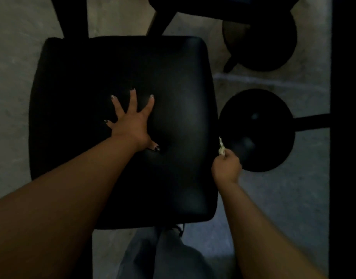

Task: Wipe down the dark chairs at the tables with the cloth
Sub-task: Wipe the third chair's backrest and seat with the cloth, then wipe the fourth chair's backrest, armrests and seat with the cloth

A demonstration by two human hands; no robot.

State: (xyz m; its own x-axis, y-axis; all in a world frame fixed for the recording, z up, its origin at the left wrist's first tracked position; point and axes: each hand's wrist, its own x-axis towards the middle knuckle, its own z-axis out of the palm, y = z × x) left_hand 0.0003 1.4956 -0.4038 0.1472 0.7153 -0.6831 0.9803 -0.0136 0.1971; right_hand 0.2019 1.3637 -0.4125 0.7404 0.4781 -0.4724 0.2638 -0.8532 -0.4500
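The left hand [132, 121] is laid flat, fingers splayed, on the black padded chair seat [173, 87]. The right hand [226, 167] is clenched around a pale cloth [221, 147] beside the seat's right edge. Round black table bases [259, 129] are seen on grey concrete floor [12, 97].

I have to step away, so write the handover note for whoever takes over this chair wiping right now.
Left hand: open, fingers spread flat, pressing on the dark chair seat.
Right hand: grips the pale cloth, bunched, just off the seat's right edge, over the round table base.
Done: cannot tell how much of the seat has been wiped; the picture is dim.
Left: bring the cloth onto the seat and wipe it, then the other chairs; a second dark chair shows at the top.
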